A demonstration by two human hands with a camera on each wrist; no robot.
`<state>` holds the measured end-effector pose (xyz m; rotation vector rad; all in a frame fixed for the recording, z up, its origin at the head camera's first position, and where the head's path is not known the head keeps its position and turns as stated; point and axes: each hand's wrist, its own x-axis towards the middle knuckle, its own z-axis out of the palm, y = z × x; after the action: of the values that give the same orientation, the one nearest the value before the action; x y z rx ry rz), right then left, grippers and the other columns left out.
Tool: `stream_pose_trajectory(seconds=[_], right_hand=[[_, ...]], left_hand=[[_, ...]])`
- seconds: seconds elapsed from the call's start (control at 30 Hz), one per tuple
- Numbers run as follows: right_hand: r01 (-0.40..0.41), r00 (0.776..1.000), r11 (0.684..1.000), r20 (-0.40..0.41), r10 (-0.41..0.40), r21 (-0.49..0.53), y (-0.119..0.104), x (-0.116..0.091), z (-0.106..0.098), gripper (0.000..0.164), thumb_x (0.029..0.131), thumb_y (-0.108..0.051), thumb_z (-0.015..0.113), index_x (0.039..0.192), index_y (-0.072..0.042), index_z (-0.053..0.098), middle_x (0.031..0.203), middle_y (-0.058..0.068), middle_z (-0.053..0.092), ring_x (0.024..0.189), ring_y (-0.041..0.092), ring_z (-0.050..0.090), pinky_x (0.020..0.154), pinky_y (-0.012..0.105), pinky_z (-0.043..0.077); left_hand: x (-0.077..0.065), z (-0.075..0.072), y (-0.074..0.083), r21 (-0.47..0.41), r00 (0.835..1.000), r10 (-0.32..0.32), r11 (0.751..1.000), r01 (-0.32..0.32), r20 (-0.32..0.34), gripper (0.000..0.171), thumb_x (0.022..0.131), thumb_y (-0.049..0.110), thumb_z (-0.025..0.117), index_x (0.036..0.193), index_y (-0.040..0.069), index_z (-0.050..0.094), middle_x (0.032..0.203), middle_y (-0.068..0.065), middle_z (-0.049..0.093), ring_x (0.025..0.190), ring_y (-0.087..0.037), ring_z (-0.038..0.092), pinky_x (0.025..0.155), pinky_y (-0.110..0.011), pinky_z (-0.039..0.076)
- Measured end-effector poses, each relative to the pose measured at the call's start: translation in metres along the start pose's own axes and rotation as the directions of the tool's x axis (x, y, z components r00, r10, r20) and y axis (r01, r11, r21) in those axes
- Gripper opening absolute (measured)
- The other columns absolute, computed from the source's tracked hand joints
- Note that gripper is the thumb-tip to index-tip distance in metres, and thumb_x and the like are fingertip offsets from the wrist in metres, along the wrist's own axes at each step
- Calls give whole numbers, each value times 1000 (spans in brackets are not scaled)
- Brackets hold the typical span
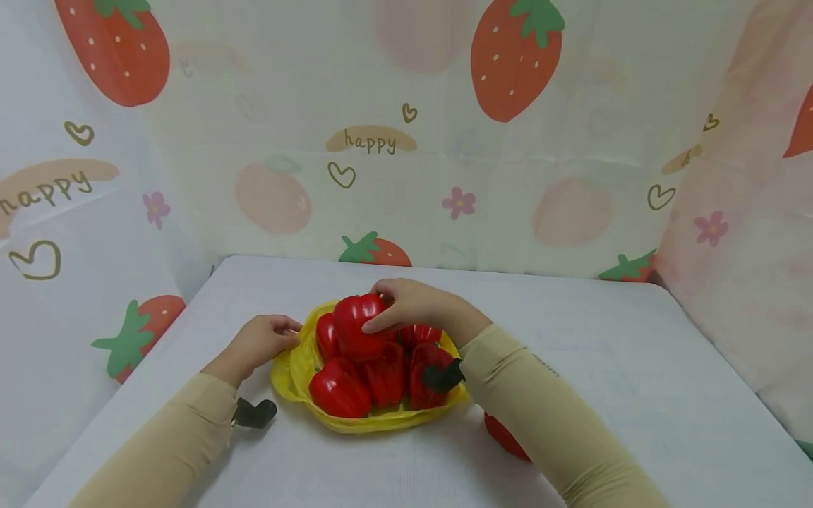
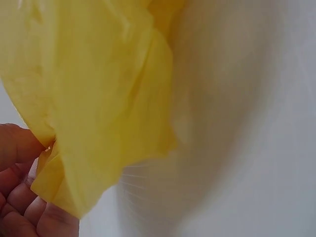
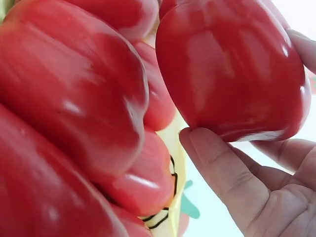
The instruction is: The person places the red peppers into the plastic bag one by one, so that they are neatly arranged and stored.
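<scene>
Several glossy red bell peppers lie inside a yellow plastic bag (image 1: 356,425) whose mouth is spread wide on the table. My right hand (image 1: 416,307) grips one red bell pepper (image 1: 357,328) above the others; in the right wrist view that pepper (image 3: 232,69) sits between thumb and fingers. Below it rest other peppers, such as the front left pepper (image 1: 339,388). At the bag's left edge my left hand (image 1: 259,342) pinches the plastic; the left wrist view shows the yellow film (image 2: 98,98) caught between thumb and fingers (image 2: 19,145).
Another red object (image 1: 504,439) lies on the white table (image 1: 635,395), partly hidden by my right forearm. Dark wrist mounts (image 1: 255,414) stick out at both sleeves. A printed curtain (image 1: 406,197) with strawberries encloses the table at the back and sides.
</scene>
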<state>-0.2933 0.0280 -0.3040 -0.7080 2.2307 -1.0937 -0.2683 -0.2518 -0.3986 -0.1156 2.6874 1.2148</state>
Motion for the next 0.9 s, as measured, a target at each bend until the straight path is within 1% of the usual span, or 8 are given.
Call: stream_pose_trajectory(seconds=[0.1, 0.17, 0.33, 0.47, 0.67, 0.9], right_hand=[[-19, 1000, 1000, -5, 18, -14, -2, 2, 4, 43, 74, -30, 74, 108, -15, 53, 104, 1, 58, 98, 19, 56, 83, 38, 51], [-30, 999, 999, -13, 29, -44, -2, 3, 6, 44, 73, -33, 74, 108, -16, 52, 104, 0, 58, 98, 18, 55, 83, 39, 50], [-38, 999, 995, -17, 36, -89, 0, 7, 10, 45, 73, -38, 73, 106, -17, 53, 101, -1, 58, 97, 17, 53, 83, 39, 50], [-54, 998, 995, -21, 52, -79, 2, 9, 11, 44, 74, -40, 72, 107, -17, 53, 102, -1, 57, 97, 17, 53, 84, 39, 49], [-72, 997, 995, -37, 70, -63, 4, 11, 11, 53, 76, -41, 70, 118, -15, 50, 108, -2, 55, 100, 17, 52, 86, 37, 49], [-60, 997, 998, -46, 58, -32, 4, 13, 11, 50, 77, -38, 70, 119, -16, 52, 109, -1, 56, 102, 17, 52, 86, 36, 49]], left_hand=[[0, 0, 0, 11, 1000, 8, 1000, -8, -2, 29, 88, 18, 58, 113, 6, 61, 95, -7, 63, 86, -19, 55, 80, -33, 50], [0, 1, 0, 18, 1000, 11, 1000, -11, -4, 29, 88, 18, 58, 113, 6, 61, 95, -6, 63, 86, -19, 55, 80, -32, 50], [0, 1, 0, 16, 1000, 10, 1000, -10, -3, 29, 88, 17, 58, 114, 6, 61, 96, -7, 63, 87, -19, 55, 80, -33, 50], [1, 0, 1, 12, 1000, 9, 1000, -9, -2, 29, 88, 17, 57, 114, 5, 60, 97, -8, 64, 88, -20, 55, 81, -34, 50], [1, 0, 2, 5, 1000, 2, 1000, -2, 5, 29, 88, 17, 57, 115, 5, 60, 98, -8, 63, 89, -20, 55, 82, -34, 50], [2, 0, 1, 5, 1000, 6, 1000, -6, 7, 30, 88, 19, 57, 115, 6, 60, 98, -8, 63, 88, -20, 55, 82, -34, 50]])
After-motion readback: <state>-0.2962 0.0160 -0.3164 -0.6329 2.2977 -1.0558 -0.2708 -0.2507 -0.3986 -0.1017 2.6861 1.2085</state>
